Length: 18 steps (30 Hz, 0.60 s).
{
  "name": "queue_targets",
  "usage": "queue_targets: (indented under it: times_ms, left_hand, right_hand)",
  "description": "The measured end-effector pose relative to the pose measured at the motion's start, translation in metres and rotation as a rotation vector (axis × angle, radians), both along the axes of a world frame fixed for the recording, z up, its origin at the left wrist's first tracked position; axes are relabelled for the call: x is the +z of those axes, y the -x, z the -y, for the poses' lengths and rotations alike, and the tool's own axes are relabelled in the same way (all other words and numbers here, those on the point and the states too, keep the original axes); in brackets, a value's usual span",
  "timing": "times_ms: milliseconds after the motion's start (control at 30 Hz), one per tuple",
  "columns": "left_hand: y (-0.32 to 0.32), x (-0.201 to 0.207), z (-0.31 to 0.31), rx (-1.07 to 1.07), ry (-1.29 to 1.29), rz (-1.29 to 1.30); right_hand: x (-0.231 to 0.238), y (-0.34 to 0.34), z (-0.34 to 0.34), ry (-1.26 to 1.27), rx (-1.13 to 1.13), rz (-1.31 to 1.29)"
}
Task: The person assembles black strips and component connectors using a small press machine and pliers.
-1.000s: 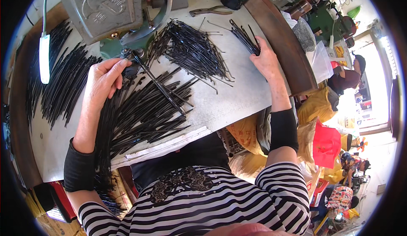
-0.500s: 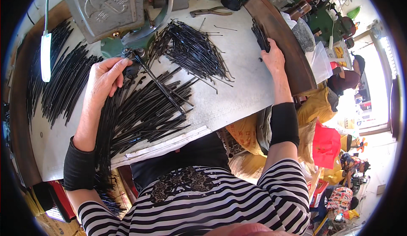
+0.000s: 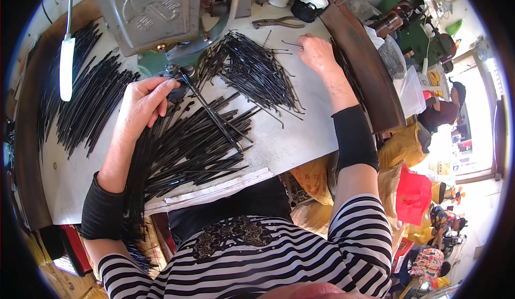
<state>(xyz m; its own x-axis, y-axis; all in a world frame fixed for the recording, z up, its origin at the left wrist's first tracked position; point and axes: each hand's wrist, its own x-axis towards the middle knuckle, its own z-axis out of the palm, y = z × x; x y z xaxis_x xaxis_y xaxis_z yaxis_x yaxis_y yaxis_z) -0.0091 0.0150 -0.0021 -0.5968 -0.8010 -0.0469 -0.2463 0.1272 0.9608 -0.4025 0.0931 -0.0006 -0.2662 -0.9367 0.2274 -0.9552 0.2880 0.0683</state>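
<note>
My left hand [image 3: 146,104] is closed in a pinch beside the green base [image 3: 169,63] of a bench machine. Dark pieces lie under its fingertips, and what it pinches is hidden. At the far right of the worktop my right hand [image 3: 320,56] is closed, fingertips on a thin black rod [image 3: 290,43] that sticks out to the left. Between the hands sits a heap of thin black rods with bent ends [image 3: 257,71]. A loose pile of long black strips [image 3: 188,143] spreads below the machine, and a pair of them [image 3: 212,111] slants down from it.
More black strips [image 3: 91,103] lie in rows at the left. A metal cover [image 3: 150,12] and a white hanging lamp [image 3: 67,69] stand over the bench. Pliers [image 3: 279,23] and a lidded pot [image 3: 310,4] are at the back. A brown raised rim [image 3: 367,63] borders the right side.
My right hand has left the dark bundle by the right rim and moved back and left to a single thin rod. My left hand stays at the machine. The view has shifted slightly.
</note>
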Motion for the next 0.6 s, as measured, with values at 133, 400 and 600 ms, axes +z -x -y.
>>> queue_targets:
  times_ms: [133, 400, 600]
  left_hand:
    - [0.001, 0.001, 0.0, -0.028, 0.02, 0.014]
    - [0.001, 0.0, 0.0, -0.043, 0.048, 0.017]
    - [0.001, 0.001, -0.002, -0.022, 0.039, 0.031]
  right_hand:
    - [0.008, -0.007, 0.019, -0.233, 0.139, -0.302]
    - [0.018, -0.005, 0.017, -0.268, 0.191, -0.106]
    - [0.025, -0.005, 0.03, -0.169, 0.16, 0.892]
